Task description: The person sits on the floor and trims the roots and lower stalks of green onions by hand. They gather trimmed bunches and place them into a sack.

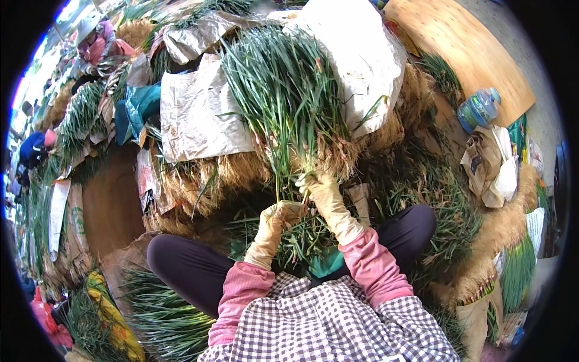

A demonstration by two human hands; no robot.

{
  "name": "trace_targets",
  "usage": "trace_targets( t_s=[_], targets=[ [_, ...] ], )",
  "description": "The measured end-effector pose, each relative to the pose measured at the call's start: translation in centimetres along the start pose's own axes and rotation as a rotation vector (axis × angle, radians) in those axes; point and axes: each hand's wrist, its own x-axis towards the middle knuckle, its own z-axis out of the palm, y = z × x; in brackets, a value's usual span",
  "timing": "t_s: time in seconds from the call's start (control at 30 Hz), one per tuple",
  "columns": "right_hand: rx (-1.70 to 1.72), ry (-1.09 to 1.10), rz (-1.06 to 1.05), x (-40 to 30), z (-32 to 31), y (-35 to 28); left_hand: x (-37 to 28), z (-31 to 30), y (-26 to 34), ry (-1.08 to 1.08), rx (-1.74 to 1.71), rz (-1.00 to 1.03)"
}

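My left hand [281, 215], in a pale yellow glove, is closed with its fingertips pinching at a thin green onion stalk [305, 199]. A little above and to the right, my right hand [322, 189], in the same kind of glove, is closed around green stalks near their lower ends. Just beyond my hands lies a large pile of green onions [282, 86], leaves pointing away and stringy tan roots [334, 158] towards me. Trimmed leaves and stalks [312, 237] lie loose below my hands, between my bent legs. My fingers partly hide what they hold.
White sacks [206, 113] cover root bundles [235, 169] at the left; another white sack [357, 59] lies right of the pile. A plastic bottle [478, 110] stands by a wooden board [466, 54]. More green onions [165, 312] lie lower left. Another person [97, 45] sits upper left.
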Motion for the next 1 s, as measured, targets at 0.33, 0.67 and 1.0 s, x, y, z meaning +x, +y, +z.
trace_targets(
  t_s=[0.33,0.67,1.0],
  targets=[
    [-1.718,-0.664,0.069,-0.2,4.2,-0.9,-1.2,1.2,-0.7,-0.192,1.127,-0.272],
    [-1.591,0.483,-0.726,7.6,-3.7,-8.3,1.3,-3.2,0.5,0.308,0.775,0.19],
    [-1.893,-1.007,0.14,-3.0,-0.1,0.8,-1.3,-4.0,5.7,0.896,0.084,0.411]
  ],
)
